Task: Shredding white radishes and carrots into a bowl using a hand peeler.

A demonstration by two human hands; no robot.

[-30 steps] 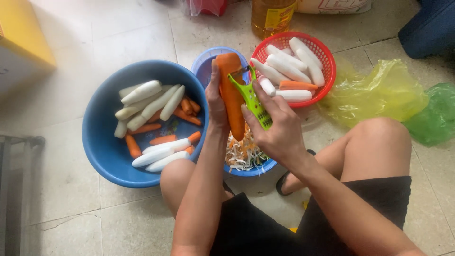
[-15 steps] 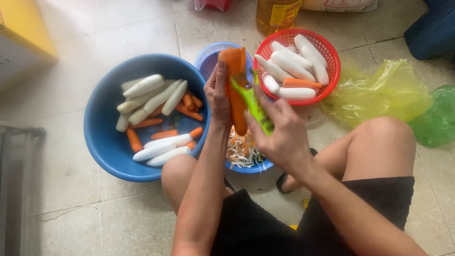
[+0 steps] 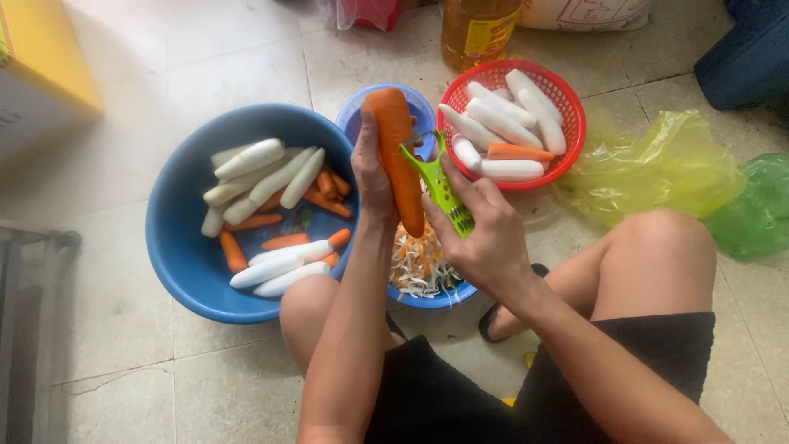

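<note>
**Inspector A:** What are the hands doing?

**Inspector B:** The left hand (image 3: pixel 371 177) is closing its fingers around a peeled carrot (image 3: pixel 396 156), holding it tilted over the small blue bowl (image 3: pixel 427 292). The right hand (image 3: pixel 485 238) is gripping a green peeler (image 3: pixel 440 187), fingers wrapped around the handle, and its head is touching the carrot's right side.

**Inspector A:** What is lying about that bowl?

**Inspector B:** Orange and white shreds (image 3: pixel 419 265) are piling up inside it. The big blue basin (image 3: pixel 185 247) is sitting just left of it, holding white radishes and carrot pieces. The red basket (image 3: pixel 567 115) is standing behind and to its right, with more radishes and one carrot. Yellow and green plastic bags (image 3: pixel 649 168) are lying well to the bowl's right.
</note>
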